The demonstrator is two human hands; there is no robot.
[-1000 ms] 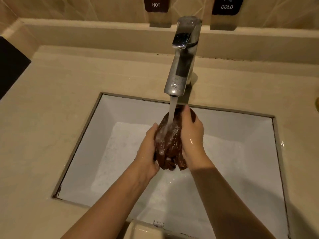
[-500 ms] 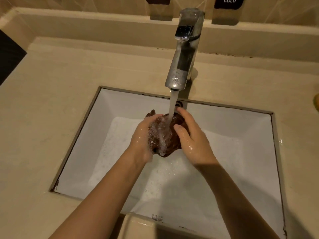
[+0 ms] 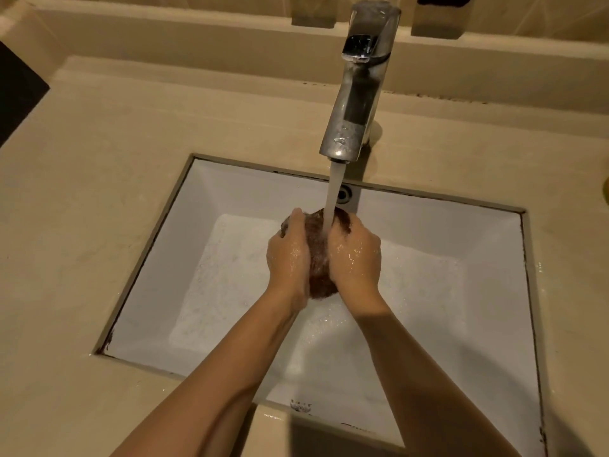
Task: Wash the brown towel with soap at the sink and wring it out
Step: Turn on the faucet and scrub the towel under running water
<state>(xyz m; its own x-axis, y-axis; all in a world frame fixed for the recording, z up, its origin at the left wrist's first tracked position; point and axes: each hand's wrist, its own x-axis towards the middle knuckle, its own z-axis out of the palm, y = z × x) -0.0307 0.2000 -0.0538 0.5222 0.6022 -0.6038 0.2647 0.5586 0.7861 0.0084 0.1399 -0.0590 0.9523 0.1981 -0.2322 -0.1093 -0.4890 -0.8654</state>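
The brown towel point(image 3: 319, 258) is bunched into a wet ball over the white sink point(image 3: 230, 199). My left hand point(image 3: 287, 258) grips its left side and my right hand point(image 3: 356, 255) grips its right side, both wet and curled round it. Water runs from the chrome faucet point(image 3: 356, 94) straight onto the top of the towel between my hands. Most of the towel is hidden by my fingers. Foamy water lies on the sink bottom.
A beige stone counter point(image 3: 99, 192) surrounds the sink, with a raised ledge point(image 3: 197, 37) behind the faucet. The overflow hole point(image 3: 344, 193) sits on the back wall of the basin. A small yellowish object point(image 3: 605, 194) shows at the right edge.
My hands have closed tighter round the towel, squeezing it into a smaller ball, and dropped slightly lower under the stream. The water keeps running.
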